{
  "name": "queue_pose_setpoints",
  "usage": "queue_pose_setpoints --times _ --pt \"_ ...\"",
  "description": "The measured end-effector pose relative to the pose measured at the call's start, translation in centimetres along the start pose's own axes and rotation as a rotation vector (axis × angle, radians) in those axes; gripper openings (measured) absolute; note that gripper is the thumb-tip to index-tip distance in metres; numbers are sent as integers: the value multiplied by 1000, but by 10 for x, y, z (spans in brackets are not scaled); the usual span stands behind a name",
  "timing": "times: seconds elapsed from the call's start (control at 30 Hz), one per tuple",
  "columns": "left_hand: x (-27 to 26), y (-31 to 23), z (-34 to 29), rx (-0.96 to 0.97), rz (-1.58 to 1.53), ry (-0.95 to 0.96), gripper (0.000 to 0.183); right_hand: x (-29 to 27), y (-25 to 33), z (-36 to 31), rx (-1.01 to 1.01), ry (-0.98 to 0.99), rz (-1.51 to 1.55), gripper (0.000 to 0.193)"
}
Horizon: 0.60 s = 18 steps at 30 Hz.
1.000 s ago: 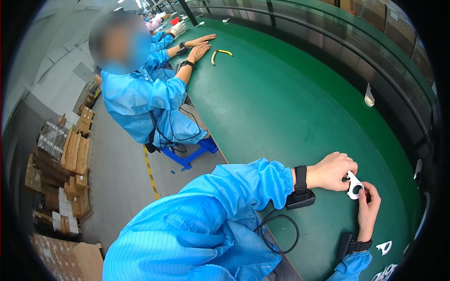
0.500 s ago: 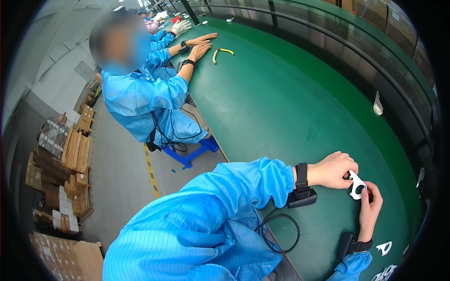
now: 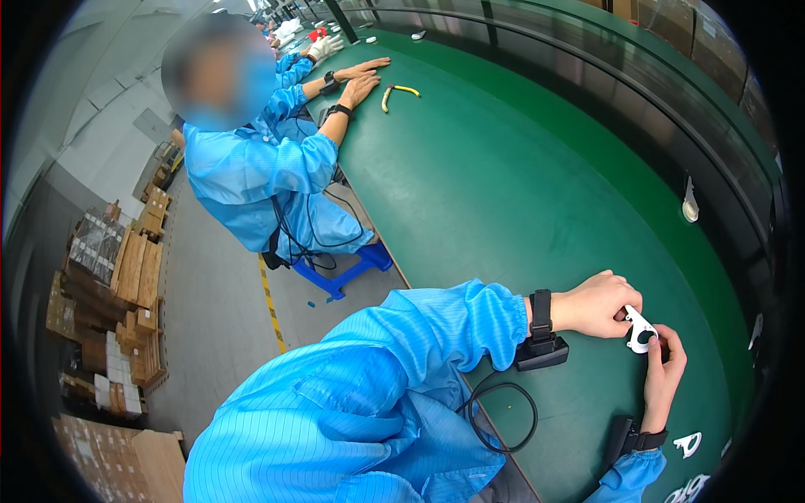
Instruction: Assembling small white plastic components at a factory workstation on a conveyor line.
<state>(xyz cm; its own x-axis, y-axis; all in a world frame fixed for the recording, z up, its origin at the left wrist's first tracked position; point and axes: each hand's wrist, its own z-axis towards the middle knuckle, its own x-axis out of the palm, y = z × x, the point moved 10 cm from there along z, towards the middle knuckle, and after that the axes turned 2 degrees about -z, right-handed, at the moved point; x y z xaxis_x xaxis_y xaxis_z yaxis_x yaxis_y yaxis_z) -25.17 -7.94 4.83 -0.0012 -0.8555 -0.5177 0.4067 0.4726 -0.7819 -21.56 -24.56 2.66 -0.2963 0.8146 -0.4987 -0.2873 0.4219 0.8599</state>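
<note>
Both my hands hold a small white plastic part [image 3: 635,324] with a round hole and a narrow arm, just above the green work surface [image 3: 470,193]. My left hand [image 3: 594,303] comes from the left and pinches its upper end, with the fingers curled. From below, my right hand [image 3: 665,369] grips the ring end between thumb and fingers. Another white part [image 3: 688,444] of similar shape lies beside my right wrist. Several more white parts [image 3: 689,490] sit at the lower right edge of the view.
A black cable [image 3: 537,412] loops by the table's near edge below my left forearm. Along the far side, a white part [image 3: 690,205] rests on the darker green strip. Farther left, a co-worker's hands [image 3: 359,90] lie near yellow-handled pliers [image 3: 404,90]. A blue stool [image 3: 352,270] stands beside the table.
The white part in my hands has tilted slightly, so its hole looks narrower. The parts along the far strip have shifted a little to the right and nearer.
</note>
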Motion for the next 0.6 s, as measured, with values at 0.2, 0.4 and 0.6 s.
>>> queue_pose_setpoints --times 0.2,0.4,0.6 --pt "-2 2 -1 1 4 3 9 2 2 1 -12 -6 -20 16" --pt "4 2 0 -16 -187 50 12 0 -2 0 -8 -2 -24 16" --pt "-2 -2 -1 -3 -332 62 11 4 3 0 -30 -26 2 15"
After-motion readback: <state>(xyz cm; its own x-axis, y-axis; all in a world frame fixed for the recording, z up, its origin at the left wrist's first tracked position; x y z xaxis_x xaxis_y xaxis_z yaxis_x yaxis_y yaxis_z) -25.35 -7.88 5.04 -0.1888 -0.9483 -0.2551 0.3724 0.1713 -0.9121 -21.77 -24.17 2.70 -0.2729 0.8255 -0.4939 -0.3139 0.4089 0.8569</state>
